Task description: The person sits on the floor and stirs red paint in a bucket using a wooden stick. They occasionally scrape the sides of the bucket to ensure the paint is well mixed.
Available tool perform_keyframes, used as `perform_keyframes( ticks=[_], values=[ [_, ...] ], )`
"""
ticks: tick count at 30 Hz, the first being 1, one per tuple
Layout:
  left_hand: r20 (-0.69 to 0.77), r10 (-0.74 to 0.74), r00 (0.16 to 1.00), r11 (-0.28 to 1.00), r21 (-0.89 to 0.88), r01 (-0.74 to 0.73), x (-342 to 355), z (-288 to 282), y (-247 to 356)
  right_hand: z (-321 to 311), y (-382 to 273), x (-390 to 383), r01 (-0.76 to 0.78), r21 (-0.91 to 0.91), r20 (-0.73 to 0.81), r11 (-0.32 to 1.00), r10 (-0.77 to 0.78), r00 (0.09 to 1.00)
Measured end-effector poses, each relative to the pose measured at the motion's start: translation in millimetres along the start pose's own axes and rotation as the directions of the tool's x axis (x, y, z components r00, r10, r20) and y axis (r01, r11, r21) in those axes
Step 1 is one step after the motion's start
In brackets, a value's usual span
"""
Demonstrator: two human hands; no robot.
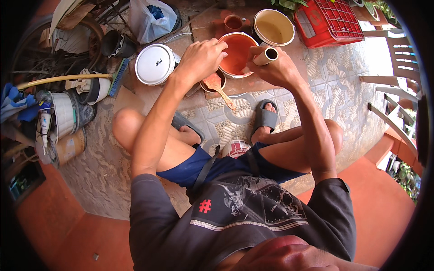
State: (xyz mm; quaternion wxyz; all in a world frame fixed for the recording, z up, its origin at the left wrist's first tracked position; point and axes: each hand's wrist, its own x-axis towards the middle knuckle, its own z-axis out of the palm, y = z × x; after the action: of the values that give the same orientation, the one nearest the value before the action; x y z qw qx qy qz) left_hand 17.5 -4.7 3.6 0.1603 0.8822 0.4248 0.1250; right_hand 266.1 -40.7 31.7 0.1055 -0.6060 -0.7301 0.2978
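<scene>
I sit low with my knees apart over a patterned tile floor. My right hand [271,63] grips a short cream tube [266,56], its open end turned toward me, just right of a bucket of orange-red paint [237,53]. My left hand [201,56] is curled at the bucket's left rim; what its fingers pinch is hidden. Below that hand a small round tin [212,83] holds a paint-stained wooden stick [222,92] that juts toward my feet.
A white bucket lid [155,64] lies left of the paint. A cream bucket [273,27] and a red crate [326,20] stand behind, with a small orange cup [233,21]. Buckets, a broom [68,79] and clutter crowd the left; white chairs [398,86] are at right.
</scene>
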Motion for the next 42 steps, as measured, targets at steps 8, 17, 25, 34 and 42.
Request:
perform_keyframes(
  ticks=[8,17,25,34,42],
  values=[
    [-0.056,0.048,0.997,0.999,-0.017,-0.049,-4,2,-3,8,-11,8,0.093,0.153,-0.089,0.984,-0.08,0.993],
    [-0.044,0.033,0.999,0.999,-0.017,-0.034,-7,2,-4,2,-7,3,0.041,-0.158,-0.081,0.987,-0.055,0.995],
    [-0.019,0.037,0.999,0.999,0.009,-0.037,-9,9,-5,5,-8,7,0.044,0.141,-0.021,0.989,-0.042,0.999],
    [0.028,0.004,1.0,1.0,-0.002,-0.004,-15,7,-8,2,9,17,0.032,0.188,-0.115,0.982,-0.011,0.993],
    [-0.052,0.041,0.998,0.999,0.017,-0.04,-23,9,-11,-11,9,18,-0.018,-0.041,-0.241,0.999,0.007,0.971]
  ],
)
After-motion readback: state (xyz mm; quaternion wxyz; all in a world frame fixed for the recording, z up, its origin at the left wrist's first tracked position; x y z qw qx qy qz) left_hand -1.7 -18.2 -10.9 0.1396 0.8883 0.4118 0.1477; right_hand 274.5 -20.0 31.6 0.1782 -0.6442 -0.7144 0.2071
